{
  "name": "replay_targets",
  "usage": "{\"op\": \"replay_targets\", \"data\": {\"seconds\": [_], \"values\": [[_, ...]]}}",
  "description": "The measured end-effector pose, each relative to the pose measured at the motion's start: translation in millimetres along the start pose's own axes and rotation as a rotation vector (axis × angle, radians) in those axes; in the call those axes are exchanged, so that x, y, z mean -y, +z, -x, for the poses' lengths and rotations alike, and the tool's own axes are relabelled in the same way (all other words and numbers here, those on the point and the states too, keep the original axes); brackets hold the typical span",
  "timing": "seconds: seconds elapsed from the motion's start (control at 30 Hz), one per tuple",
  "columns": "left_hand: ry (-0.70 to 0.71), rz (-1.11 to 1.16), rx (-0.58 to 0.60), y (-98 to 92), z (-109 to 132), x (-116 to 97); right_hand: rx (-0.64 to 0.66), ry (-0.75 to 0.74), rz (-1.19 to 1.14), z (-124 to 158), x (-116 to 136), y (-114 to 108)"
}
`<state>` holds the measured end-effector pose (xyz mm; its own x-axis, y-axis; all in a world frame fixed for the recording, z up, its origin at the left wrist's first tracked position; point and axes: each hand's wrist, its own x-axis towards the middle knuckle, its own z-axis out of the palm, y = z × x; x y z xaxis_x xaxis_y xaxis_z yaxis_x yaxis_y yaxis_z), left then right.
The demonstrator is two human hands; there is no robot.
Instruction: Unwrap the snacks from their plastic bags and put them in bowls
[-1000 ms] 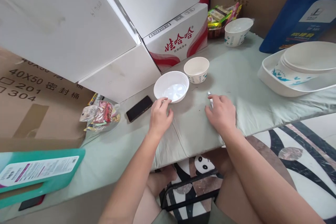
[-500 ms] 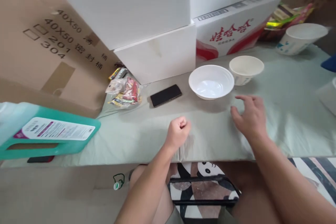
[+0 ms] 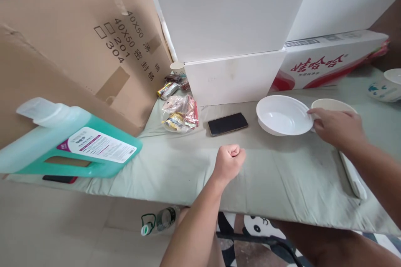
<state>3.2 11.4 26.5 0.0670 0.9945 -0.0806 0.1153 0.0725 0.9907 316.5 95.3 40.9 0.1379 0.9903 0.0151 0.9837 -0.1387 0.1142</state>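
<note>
My left hand (image 3: 230, 161) rests as a closed fist above the cloth near the table's front edge, with nothing showing in it. A black phone (image 3: 227, 124) lies flat just beyond that fist. At the right rim of a white plastic bowl (image 3: 280, 114), my right hand (image 3: 340, 130) pinches the edge between thumb and fingers. The bowl looks empty and a little tilted. Behind my right hand stands a paper cup (image 3: 332, 103), partly covered by the fingers. Under my right forearm lies a white flat object (image 3: 352, 175), partly hidden.
Clear bags of small snack packets (image 3: 181, 114) lie left of the phone. A jug of green liquid (image 3: 103, 150) lies before a brown carton (image 3: 78, 50). White boxes (image 3: 232, 77) line the back. Another cup (image 3: 387, 87) is far right. A bottle (image 3: 164, 219) is below the table.
My right hand has moved from open beside the bowl to pinching its right rim. My left fist stays closed. The view has shifted left, so things appear farther right.
</note>
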Motion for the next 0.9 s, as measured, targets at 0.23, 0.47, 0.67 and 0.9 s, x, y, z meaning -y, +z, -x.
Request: {"op": "replay_targets", "data": {"seconds": [0.23, 0.47, 0.67, 0.9], "values": [[0.034, 0.056, -0.032, -3.2, 3.1, -2.6, -0.034, -0.165, -0.105, 35.9, 26.8, -1.5], [0.016, 0.158, -0.12, -12.8, 2.5, -4.7, -0.278, -0.213, -0.268, 53.6, 53.1, -44.1], [-0.01, 0.293, -0.278, -28.8, -8.4, 3.3, -0.232, -0.533, -0.573, 44.7, 131.7, -52.7], [-0.155, 0.64, -0.461, -54.0, -19.0, 0.0, 0.037, -0.759, -0.601, 15.5, 267.3, -61.2]]}}
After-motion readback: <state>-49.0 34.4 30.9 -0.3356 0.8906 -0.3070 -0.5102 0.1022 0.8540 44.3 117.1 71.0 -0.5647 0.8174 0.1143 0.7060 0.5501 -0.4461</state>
